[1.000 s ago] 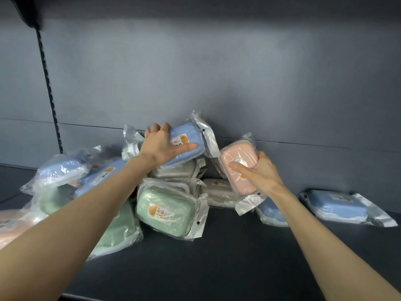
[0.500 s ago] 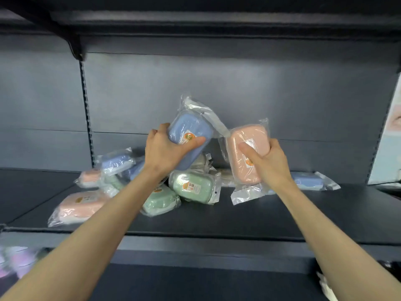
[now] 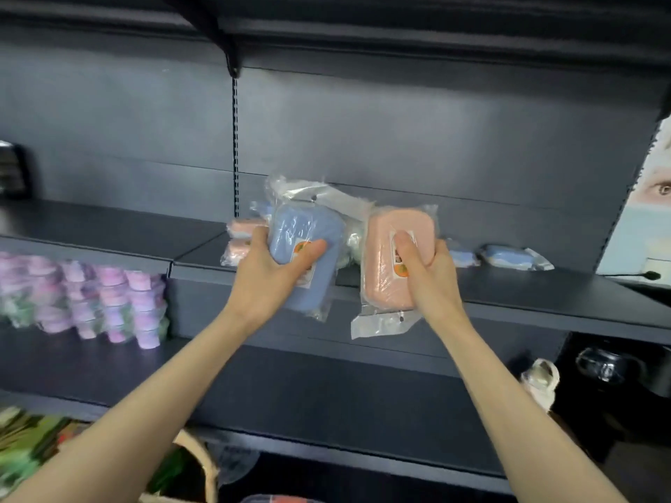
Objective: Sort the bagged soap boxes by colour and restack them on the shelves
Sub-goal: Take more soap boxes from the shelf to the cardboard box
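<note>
Bagged soap boxes, two, held up before the shelf.
Our left hand grips the blue soap box, thumb across its label; our right hand grips the pink soap box likewise. Both stand on end, side by side, not touching. More blue boxes lie on the shelf at right.

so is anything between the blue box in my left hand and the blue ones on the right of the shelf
Yes: the pink box, gripped by the right hand, hangs between the blue box and the shelved blue boxes.
</note>
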The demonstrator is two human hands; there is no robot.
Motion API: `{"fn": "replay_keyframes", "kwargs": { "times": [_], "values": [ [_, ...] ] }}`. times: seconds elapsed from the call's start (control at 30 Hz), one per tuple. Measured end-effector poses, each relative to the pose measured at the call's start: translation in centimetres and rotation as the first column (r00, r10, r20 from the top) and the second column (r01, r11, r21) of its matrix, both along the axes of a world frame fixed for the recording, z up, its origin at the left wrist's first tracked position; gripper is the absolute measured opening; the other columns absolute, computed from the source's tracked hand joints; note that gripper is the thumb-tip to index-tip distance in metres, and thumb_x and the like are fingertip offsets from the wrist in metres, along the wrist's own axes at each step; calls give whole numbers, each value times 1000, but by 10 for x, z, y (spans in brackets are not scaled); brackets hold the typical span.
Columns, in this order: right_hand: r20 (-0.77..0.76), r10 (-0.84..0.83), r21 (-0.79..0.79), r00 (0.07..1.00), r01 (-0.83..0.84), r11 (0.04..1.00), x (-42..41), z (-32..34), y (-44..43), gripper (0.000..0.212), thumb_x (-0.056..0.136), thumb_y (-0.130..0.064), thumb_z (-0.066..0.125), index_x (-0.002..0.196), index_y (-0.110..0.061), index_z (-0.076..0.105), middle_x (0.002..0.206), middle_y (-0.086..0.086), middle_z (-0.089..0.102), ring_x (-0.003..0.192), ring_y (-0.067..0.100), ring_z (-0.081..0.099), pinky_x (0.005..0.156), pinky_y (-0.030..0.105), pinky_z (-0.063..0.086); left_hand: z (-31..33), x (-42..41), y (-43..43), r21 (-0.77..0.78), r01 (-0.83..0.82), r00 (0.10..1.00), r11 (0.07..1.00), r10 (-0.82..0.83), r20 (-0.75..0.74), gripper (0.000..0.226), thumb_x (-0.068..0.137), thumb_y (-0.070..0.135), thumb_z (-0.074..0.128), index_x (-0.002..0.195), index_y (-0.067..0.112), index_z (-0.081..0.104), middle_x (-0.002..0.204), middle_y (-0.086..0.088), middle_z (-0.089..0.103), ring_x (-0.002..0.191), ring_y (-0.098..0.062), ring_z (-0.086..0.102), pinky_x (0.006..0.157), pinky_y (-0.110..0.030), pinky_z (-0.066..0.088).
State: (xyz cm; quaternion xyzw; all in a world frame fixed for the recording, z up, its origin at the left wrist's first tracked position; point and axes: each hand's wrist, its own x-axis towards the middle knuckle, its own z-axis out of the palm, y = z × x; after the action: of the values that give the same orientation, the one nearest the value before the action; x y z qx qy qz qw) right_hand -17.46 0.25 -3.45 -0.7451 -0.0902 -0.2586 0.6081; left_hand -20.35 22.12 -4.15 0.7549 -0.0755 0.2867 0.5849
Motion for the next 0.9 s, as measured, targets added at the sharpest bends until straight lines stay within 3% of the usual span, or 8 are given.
{"fn": "replay_keyframes", "kwargs": {
  "times": [0.1,0.23,0.4,0.53,0.63,0.73,0.83,0.9],
  "values": [
    [-29,85,28,996,-84,996,-34,-38,30,37,81,-56,65,104,-34,45,101,-10,63,86,2,65,67,20,48,-32,-48,31,-37,19,997,999,-22,-74,55,67,68,63,106,34,45,85,33,62,79,14,60,64,-10,44],
    [-114,165,54,980,-160,986,-74,-85,77,35,80,-54,68,97,-36,42,95,-14,61,75,-10,63,57,9,47,-70,-100,77,-89,32,975,995,-51,-215,57,72,67,60,114,31,44,105,15,63,90,3,65,75,-22,49],
    [-246,263,97,933,-246,964,-110,-125,146,51,66,-65,68,98,-37,41,99,-15,60,76,-12,63,57,12,49,-105,-144,145,-6,-109,953,994,102,-285,54,80,66,57,114,25,48,100,15,62,90,-1,61,68,-19,43],
    [-346,270,86,899,-256,963,-128,-163,206,58,59,-68,69,100,-41,38,102,-18,57,83,-6,63,66,20,49,-138,-165,206,15,-179,917,984,172,-359,63,67,78,53,107,30,45,93,16,60,82,-1,60,61,-22,44],
    [-413,263,89,872,-248,965,-139,-202,261,58,66,-60,75,103,-40,37,104,-17,55,93,3,60,72,26,50,-172,-178,262,-24,-155,887,988,128,-443,66,59,82,56,101,33,43,92,15,59,79,2,60,60,-20,45],
    [-482,236,105,844,-212,972,-152,-246,316,63,75,-49,76,116,-28,34,105,-15,55,95,3,59,76,26,50,-211,-183,319,-82,-96,839,992,36,-543,72,66,73,66,111,24,39,98,10,57,88,-3,60,69,-24,48],
    [-537,166,73,827,-150,986,-157,-286,357,64,76,-46,76,117,-25,31,101,-16,55,88,-2,60,68,15,48,-249,-180,361,-83,-66,769,994,-2,-639,79,70,67,66,124,21,33,109,8,55,104,-14,59,85,-33,50],
    [-564,144,60,813,-134,989,-158,-313,376,65,77,-45,75,118,-23,29,102,-14,53,87,-4,58,59,5,44,-275,-177,380,-107,-49,747,993,-35,-664,77,78,59,67,132,20,29,114,11,51,110,-12,55,84,-26,48]
  ]
}}
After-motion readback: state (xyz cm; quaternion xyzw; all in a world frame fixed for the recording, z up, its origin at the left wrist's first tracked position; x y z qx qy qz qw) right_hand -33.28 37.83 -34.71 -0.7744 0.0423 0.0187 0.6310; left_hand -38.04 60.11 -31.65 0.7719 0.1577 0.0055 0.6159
